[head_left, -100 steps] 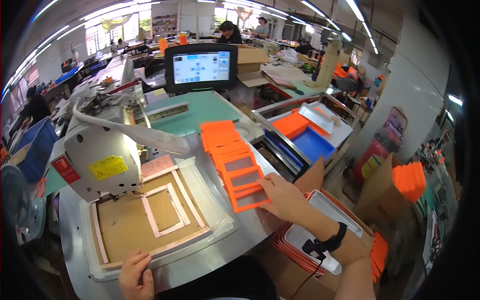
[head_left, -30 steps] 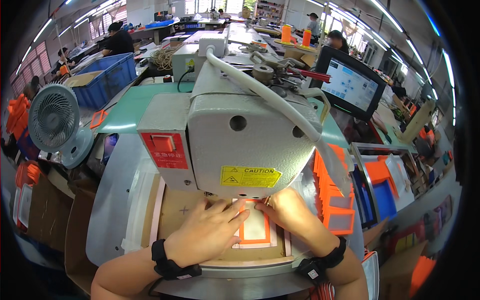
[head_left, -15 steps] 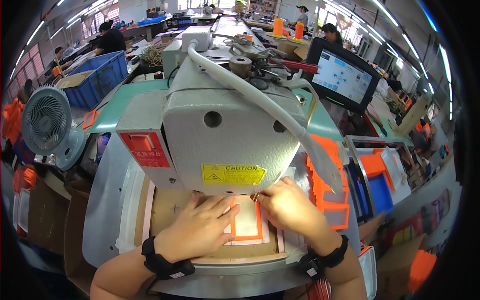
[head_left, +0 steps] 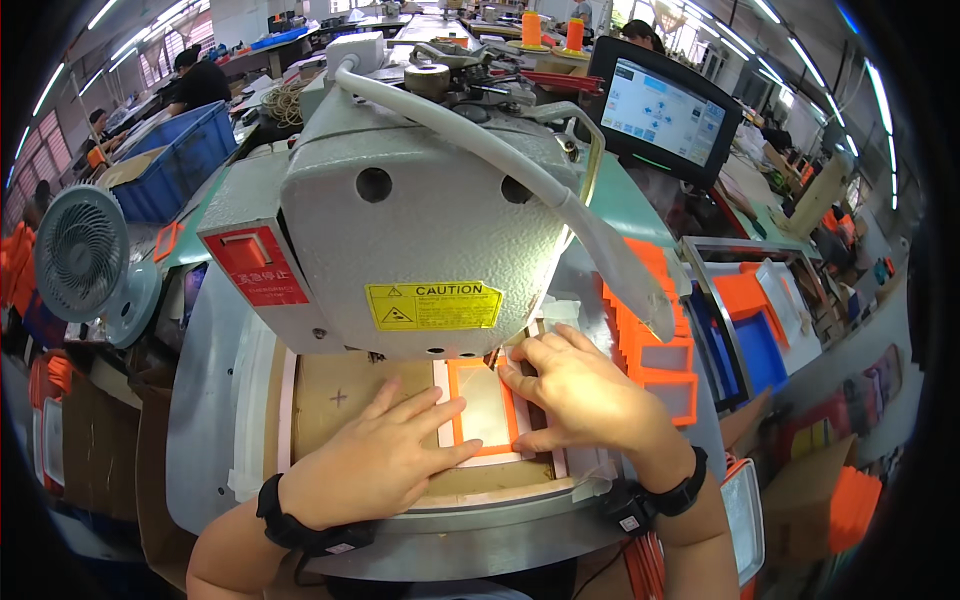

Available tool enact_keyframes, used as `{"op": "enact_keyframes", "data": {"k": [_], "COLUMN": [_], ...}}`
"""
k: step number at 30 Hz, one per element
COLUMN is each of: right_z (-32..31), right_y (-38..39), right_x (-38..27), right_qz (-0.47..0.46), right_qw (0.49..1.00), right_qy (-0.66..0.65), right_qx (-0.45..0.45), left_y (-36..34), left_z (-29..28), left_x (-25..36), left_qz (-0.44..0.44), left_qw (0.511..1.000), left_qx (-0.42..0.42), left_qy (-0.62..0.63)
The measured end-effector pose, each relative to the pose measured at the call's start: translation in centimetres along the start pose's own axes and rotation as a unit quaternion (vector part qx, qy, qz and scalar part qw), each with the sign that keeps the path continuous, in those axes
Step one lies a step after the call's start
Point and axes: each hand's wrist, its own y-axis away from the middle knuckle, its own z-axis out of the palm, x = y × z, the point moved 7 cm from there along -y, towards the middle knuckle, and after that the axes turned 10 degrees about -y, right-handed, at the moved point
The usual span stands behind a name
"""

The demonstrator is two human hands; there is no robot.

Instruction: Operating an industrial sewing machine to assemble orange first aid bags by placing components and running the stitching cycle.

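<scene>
A small rectangular piece with an orange border and pale centre (head_left: 488,412) lies on a white-edged backing under the grey sewing machine head (head_left: 420,235). My left hand (head_left: 372,465) rests flat at its left side, fingers spread, with fingertips touching the border. My right hand (head_left: 585,395) lies at its right side, its index finger near the small dark metal part (head_left: 492,358) below the machine head. Its thumb is apart at the lower right corner, and nothing shows in its grasp. Beneath the piece is a brown board (head_left: 330,425) in a pale frame.
Orange-bordered pieces (head_left: 665,358) are stacked to the right. Beyond them stand a metal-framed tray (head_left: 745,375) and a screen (head_left: 665,110). A fan (head_left: 85,250) and a blue crate (head_left: 185,165) stand left. A thick grey cable (head_left: 480,130) crosses the machine. People sit farther back.
My right hand has opened from a closed pose beside the metal part and spread along the piece's right edge. My left hand has drawn slightly toward me. The whole view has shifted a little.
</scene>
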Motion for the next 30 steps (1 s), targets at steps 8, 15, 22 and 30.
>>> {"op": "enact_keyframes", "data": {"k": [8, 15, 22, 30], "right_z": [0.8, 0.7, 0.4, -7.5], "right_y": [-0.2, -0.1, -0.7, 16.9], "right_x": [-1.2, -0.3, -0.2, -4.2], "right_qz": [0.063, 0.035, 0.066, 0.209], "right_qw": [0.995, 0.999, 0.996, 0.930], "right_qy": [0.066, -0.018, 0.011, -0.064], "right_qx": [-0.048, -0.016, -0.061, 0.296], "left_y": [-0.2, 1.0, 0.6, 1.1], "left_z": [0.3, 1.0, 1.5, 0.3], "left_x": [1.0, 0.7, 0.3, 0.1], "left_qz": [-0.015, -0.031, -0.017, -0.036], "left_qw": [0.997, 1.000, 0.999, 0.998], "left_qx": [0.016, 0.006, -0.029, 0.007], "left_qy": [-0.071, -0.001, -0.022, 0.059]}}
